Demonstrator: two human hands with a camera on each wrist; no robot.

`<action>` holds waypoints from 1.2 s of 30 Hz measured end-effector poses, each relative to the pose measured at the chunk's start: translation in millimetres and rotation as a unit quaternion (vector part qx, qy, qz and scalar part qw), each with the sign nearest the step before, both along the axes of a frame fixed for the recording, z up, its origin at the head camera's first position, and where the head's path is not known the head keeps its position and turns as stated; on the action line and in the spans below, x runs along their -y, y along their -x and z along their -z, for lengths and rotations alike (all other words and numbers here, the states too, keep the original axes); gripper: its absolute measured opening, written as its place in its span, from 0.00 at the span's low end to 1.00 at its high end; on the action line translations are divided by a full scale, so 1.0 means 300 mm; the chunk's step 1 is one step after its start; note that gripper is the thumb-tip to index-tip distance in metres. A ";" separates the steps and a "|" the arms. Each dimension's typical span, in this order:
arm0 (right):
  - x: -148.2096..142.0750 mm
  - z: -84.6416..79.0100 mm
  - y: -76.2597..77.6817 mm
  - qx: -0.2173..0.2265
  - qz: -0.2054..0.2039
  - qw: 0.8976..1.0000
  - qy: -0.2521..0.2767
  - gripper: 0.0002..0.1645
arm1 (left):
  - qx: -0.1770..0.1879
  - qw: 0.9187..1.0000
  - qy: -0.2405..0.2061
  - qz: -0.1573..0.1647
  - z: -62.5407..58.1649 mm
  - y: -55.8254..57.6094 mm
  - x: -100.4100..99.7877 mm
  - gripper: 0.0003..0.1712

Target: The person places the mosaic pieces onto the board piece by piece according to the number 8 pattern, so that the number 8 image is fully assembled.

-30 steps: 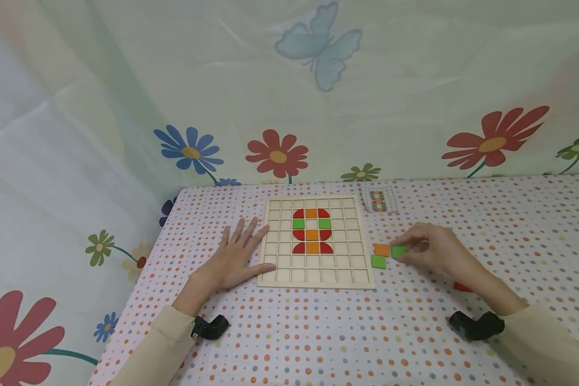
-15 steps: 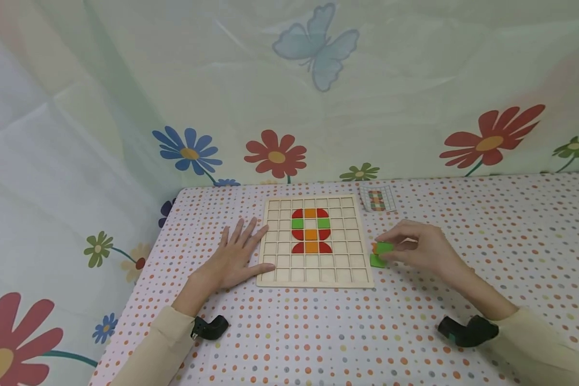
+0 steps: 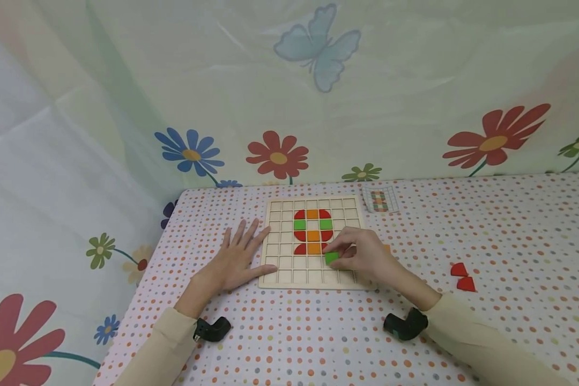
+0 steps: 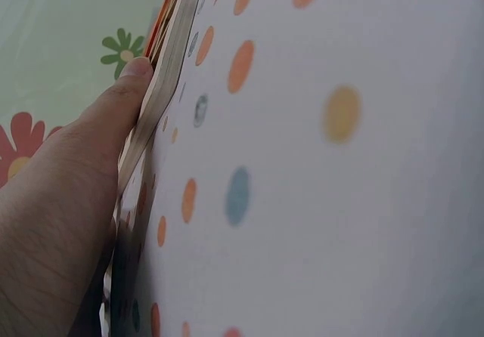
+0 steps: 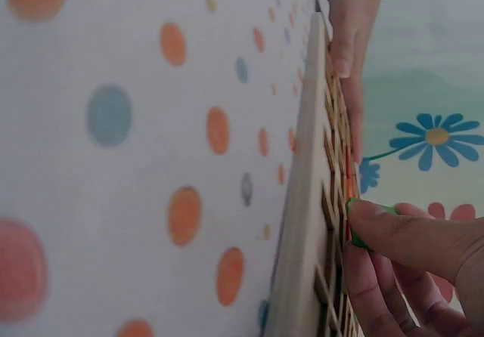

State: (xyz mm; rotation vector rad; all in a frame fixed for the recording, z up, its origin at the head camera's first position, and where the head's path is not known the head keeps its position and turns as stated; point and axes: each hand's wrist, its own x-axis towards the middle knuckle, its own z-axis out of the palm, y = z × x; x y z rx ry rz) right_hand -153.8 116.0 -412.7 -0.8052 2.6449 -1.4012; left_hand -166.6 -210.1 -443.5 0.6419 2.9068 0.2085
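A wooden grid board (image 3: 289, 276) lies on the table, with red, orange and green tiles (image 3: 313, 236) set in its middle cells. Over the cells just below the lower right red tile, my right hand (image 3: 364, 254) pinches a green square tile (image 3: 332, 258) between thumb and fingertips. The right wrist view has that green tile (image 5: 357, 227) tilted at the grid, partly covered by the thumb. My left hand (image 3: 234, 262) lies with fingers spread at the board's left edge, fingertips and thumb on the frame. In the left wrist view the thumb (image 4: 113, 110) rests along the board's edge.
A pattern card (image 3: 381, 199) lies behind the board's right corner. Part of an orange tile (image 3: 387, 248) shows beyond my right hand. Two red tiles (image 3: 463, 277) lie farther right on the dotted tablecloth (image 3: 309, 332). A flowered curtain (image 3: 395, 118) hangs behind the table.
My right hand has carried the green tile left, from beside the board past the orange tile to over the grid. The red tiles at right came into view. My left hand has stayed put.
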 end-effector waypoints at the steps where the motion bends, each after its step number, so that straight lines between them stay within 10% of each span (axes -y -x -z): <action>1: 0.005 0.004 0.000 0.001 0.005 1.000 -0.002 0.14 | 0.000 1.000 0.000 0.000 -0.001 0.000 -0.001 0.58; 36: 0.046 -0.002 -0.027 -0.016 0.006 0.995 -0.095 0.15 | 0.005 1.000 -0.010 0.000 -0.005 -0.004 -0.001 0.57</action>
